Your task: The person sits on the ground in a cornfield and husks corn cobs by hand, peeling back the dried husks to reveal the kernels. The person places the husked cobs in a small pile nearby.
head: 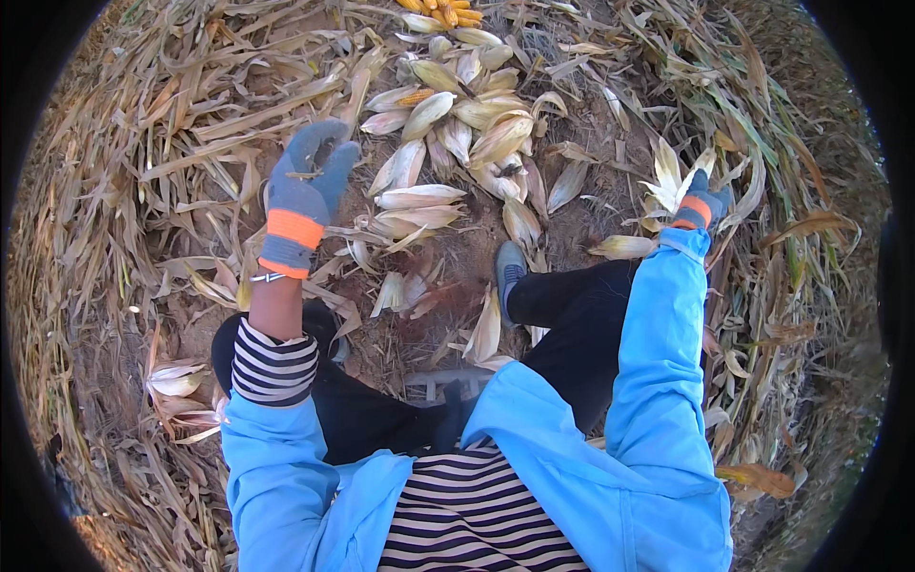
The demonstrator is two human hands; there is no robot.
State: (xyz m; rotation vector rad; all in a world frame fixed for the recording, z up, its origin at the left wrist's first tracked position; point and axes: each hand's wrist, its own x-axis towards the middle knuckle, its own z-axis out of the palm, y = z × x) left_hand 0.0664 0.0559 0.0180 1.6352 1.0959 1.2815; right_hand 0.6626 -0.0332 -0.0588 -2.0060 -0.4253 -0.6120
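A grey work glove with an orange band covers my left hand (pixel 307 175), whose thumb and fingers are curved apart with nothing seen between them. It is raised left of a heap of corn ears in pale husks (pixel 500 136). My right hand (pixel 700 200), gloved alike, is stretched out to the right, with an opened pale corn husk (pixel 670 179) at its fingers. Whether an ear is inside that husk, I cannot tell. One ear in the heap shows yellow kernels (pixel 416 97). Below the heap, husked-over ears (pixel 420 196) lie side by side on the soil.
Husked yellow cobs (pixel 450 13) are piled at the top edge. Dry corn stalks and leaves (pixel 193 121) cover the ground at left, with more stalks (pixel 758 129) at right. My shoe (pixel 510 275) stands below the heap. Single husks (pixel 179 379) lie at lower left.
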